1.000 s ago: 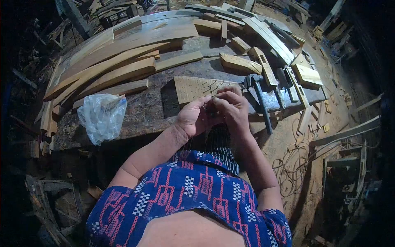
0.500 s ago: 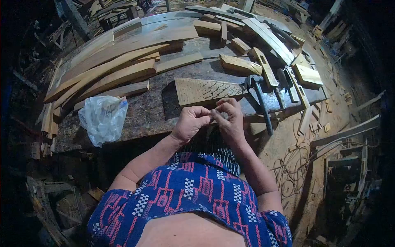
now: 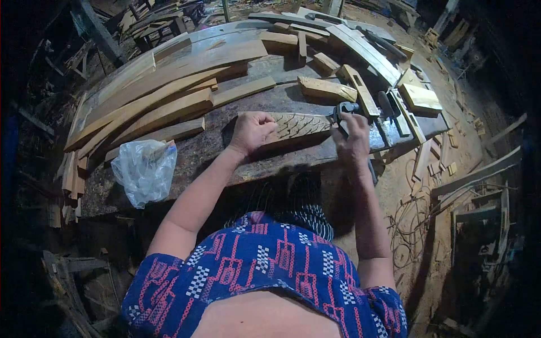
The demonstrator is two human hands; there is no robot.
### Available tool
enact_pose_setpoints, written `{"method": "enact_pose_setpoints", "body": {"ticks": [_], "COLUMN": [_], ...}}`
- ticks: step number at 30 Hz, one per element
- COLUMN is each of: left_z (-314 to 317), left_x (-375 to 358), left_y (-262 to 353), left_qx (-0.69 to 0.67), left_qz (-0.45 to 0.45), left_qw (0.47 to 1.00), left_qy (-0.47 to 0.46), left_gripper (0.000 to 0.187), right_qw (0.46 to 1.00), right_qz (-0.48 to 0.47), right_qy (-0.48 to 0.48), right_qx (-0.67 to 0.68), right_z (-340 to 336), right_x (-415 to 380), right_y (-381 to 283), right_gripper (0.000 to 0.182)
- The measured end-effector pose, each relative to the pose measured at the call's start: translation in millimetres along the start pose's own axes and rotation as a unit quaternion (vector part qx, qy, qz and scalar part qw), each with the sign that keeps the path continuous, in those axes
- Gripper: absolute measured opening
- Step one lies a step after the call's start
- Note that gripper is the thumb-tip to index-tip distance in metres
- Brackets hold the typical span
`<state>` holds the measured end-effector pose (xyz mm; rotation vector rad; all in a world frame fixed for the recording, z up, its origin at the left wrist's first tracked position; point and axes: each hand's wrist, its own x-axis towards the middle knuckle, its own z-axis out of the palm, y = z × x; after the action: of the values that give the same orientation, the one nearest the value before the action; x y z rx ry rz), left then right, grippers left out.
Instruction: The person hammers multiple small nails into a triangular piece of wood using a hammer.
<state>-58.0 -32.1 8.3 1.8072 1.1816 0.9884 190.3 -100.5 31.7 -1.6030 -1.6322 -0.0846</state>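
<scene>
A wooden block [image 3: 293, 128] lies near the bench's front edge, its top crossed by several thin dark marks that look like loose nails. My left hand [image 3: 251, 134] is over the block's left end, thumb and forefinger pinched together; whatever is between them is too small to name. At the block's right end, my right hand [image 3: 354, 139] closes round a dark metal hammer [image 3: 345, 107] just below its head. The lower handle shows beneath my wrist, past the bench edge.
A crumpled plastic bag [image 3: 145, 172] sits at the bench's front left. Curved planks [image 3: 152, 110] fill the left and back. Slotted wood pieces [image 3: 360, 93] and a pale block [image 3: 420, 98] lie right. Cable coils [image 3: 408, 225] and offcuts litter the floor.
My hands, together in front of the block before, have parted. The left has moved left and up onto the block; the right has moved right and taken hold of the hammer.
</scene>
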Motion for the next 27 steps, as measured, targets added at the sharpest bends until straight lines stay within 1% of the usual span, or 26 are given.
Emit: {"method": "enact_pose_setpoints", "body": {"ticks": [1, 2, 4, 5, 6, 8, 9, 11, 12, 14, 15, 17, 18, 20, 21, 22, 23, 24, 25, 26, 27], "left_z": [0.2, 2.0, 5.7, 7.0, 7.2, 7.5, 7.6, 7.0, 7.8, 9.3, 8.5, 7.9, 7.8, 6.8, 6.6, 7.1, 7.7, 7.5, 7.6, 8.3, 8.9], "left_x": [5.5, 9.2, 12.8, 13.5, 13.3, 11.9, 11.4, 10.9, 10.1, 9.0, 7.5, 5.9, 5.4, 4.6, 3.6, 2.4, 2.4, 3.3, 3.2, 2.4, 2.4], "left_y": [-2.5, -5.6, -7.3, -8.8, -5.6, -1.7, -0.3, -0.1, -0.3, 0.7, 3.3, 4.8, 4.7, 4.9, 5.9, 6.1, 4.6, 2.5, 0.6, -1.1, -2.4], "left_qx": [0.078, 0.078, 0.091, 0.091, 0.101, 0.113, 0.127, 0.143, 0.142, 0.141, 0.136, 0.131, 0.131, 0.13, 0.126, 0.122, 0.12, 0.116, 0.112, 0.111, 0.103], "left_qz": [0.01, 0.012, 0.016, 0.015, 0.008, -0.002, -0.004, -0.006, -0.003, 0.002, 0.0, -0.002, 0.014, 0.03, 0.029, 0.028, 0.028, 0.031, 0.033, 0.033, 0.032], "left_qw": [0.997, 0.997, 0.996, 0.996, 0.995, 0.994, 0.992, 0.99, 0.99, 0.99, 0.99, 0.991, 0.991, 0.991, 0.991, 0.992, 0.992, 0.992, 0.993, 0.993, 0.994], "left_qy": [0.002, 0.0, 0.003, 0.001, -0.001, -0.003, 0.005, 0.013, 0.021, 0.027, 0.023, 0.021, 0.024, 0.03, 0.032, 0.033, 0.031, 0.03, 0.03, 0.029, 0.029], "left_gripper": [0.017, 0.017, 0.021, 0.021, 0.021, 0.02, 0.02, 0.02, 0.02, 0.02, 0.02, 0.019, 0.018, 0.017, 0.017, 0.018, 0.018, 0.018, 0.017, 0.017, 0.018], "right_qw": [0.998, 0.998, 0.989, 0.985, 0.985, 0.975, 0.975, 0.979, 0.979, 0.975, 0.975, 0.978, 0.978, 0.969, 0.962, 0.962, 0.934, 0.897, 0.885, 0.885, 0.889], "right_qz": [0.002, 0.004, 0.029, 0.056, 0.057, 0.144, 0.144, 0.126, 0.127, 0.162, 0.163, 0.177, 0.174, 0.236, 0.207, 0.208, 0.247, 0.283, 0.267, 0.268, 0.224], "right_qy": [-0.001, 0.0, -0.021, -0.018, -0.02, -0.09, -0.092, -0.032, -0.032, -0.036, -0.034, -0.037, -0.037, -0.041, 0.013, 0.013, -0.003, -0.018, -0.031, -0.031, -0.033], "right_qx": [-0.062, -0.063, -0.141, -0.161, -0.161, -0.142, -0.14, -0.157, -0.156, -0.147, -0.147, -0.105, -0.105, 0.053, 0.176, 0.175, 0.258, 0.34, 0.381, 0.38, 0.398], "right_z": [6.0, 6.2, 6.4, 11.5, 12.0, 14.5, 18.7, 29.7, 31.5, 32.8, 32.9, 32.4, 30.3, 25.4, 26.1, 20.7, 12.4, -4.6, -20.6, -26.3, -29.8], "right_x": [-0.6, -3.0, -7.8, -12.0, -12.8, -13.7, -15.0, -17.9, -16.9, -13.5, -12.8, -9.8, -8.7, -7.5, -5.0, -5.1, -6.3, -2.3, -0.3, -0.3, 0.2], "right_y": [26.5, 43.2, 62.4, 69.0, 69.7, 69.6, 73.9, 87.0, 88.1, 91.2, 93.7, 99.1, 99.6, 101.3, 93.3, 87.5, 82.5, 56.5, 27.0, 11.0, -1.1], "right_gripper": [0.046, 0.046, 0.054, 0.051, 0.051, 0.049, 0.049, 0.043, 0.043, 0.037, 0.037, 0.029, 0.029, 0.022, 0.022, 0.022, 0.024, 0.026, 0.018, 0.018, 0.017]}}
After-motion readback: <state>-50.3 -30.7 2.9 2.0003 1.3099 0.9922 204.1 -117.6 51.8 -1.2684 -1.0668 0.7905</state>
